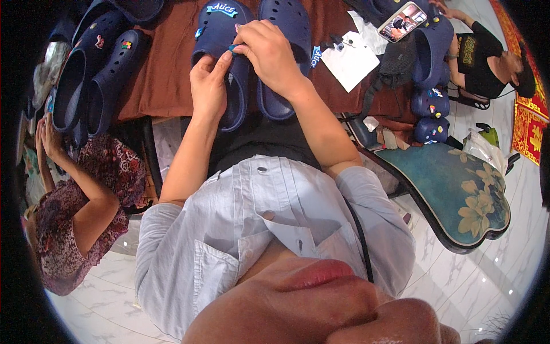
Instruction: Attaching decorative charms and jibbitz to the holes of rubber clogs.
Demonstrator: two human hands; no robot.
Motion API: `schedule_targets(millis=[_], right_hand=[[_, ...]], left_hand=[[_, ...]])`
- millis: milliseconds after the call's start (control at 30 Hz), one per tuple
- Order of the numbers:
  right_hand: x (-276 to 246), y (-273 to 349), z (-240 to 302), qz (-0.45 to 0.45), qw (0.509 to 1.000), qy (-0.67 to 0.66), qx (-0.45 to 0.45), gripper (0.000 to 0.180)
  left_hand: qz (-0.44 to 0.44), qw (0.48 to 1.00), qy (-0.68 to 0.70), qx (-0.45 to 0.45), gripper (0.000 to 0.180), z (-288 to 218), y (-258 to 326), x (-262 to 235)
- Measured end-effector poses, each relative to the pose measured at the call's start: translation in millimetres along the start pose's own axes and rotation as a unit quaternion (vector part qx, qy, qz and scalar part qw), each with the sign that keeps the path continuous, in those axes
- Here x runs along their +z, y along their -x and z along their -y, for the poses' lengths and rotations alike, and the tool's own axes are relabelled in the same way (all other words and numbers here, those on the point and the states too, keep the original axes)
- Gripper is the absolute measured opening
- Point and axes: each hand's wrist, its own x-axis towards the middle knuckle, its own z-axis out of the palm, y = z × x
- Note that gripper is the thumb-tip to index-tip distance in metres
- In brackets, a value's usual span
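Observation:
A pair of navy clogs lies in front of me, toes pointing away. The left clog (pixel 236 86) carries several charms on its upper, among them a blue name-banner charm (pixel 221 10). Its mate, the right clog (pixel 279 102), shows vent holes and no charm that I can see. My left hand (pixel 208 86) closes around the left clog's upper at its opening, thumb on top; some fingers are hidden inside. Bent over the same upper, my right hand (pixel 268 54) pinches a small blue shoe charm (pixel 232 49) with its fingertips, close beside my left thumb.
A brown cloth (pixel 166 74) covers the table. White paper (pixel 349 62) with small charms, a phone (pixel 403 22) and a black bag (pixel 396 63) lie to the right. More navy clogs (pixel 106 86) stand left. People sit on both sides; a cushioned chair (pixel 447 183) is at right.

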Motion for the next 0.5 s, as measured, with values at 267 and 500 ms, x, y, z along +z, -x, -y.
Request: schedule_targets(millis=[267, 500], right_hand=[[-2.9, 10.3, 2.4, -0.077, 0.996, 0.007, -0.054, 0.011], [-67.7, 35.8, -44.5, -0.159, 0.968, 0.147, 0.128, 0.008]], left_hand=[[0.016, 0.999, 0.032, 0.005, 0.012, -11.9, 0.9, 10.8], [0.051, 0.995, -0.064, -0.049, 0.038, 4.0, -10.8, 11.7]])
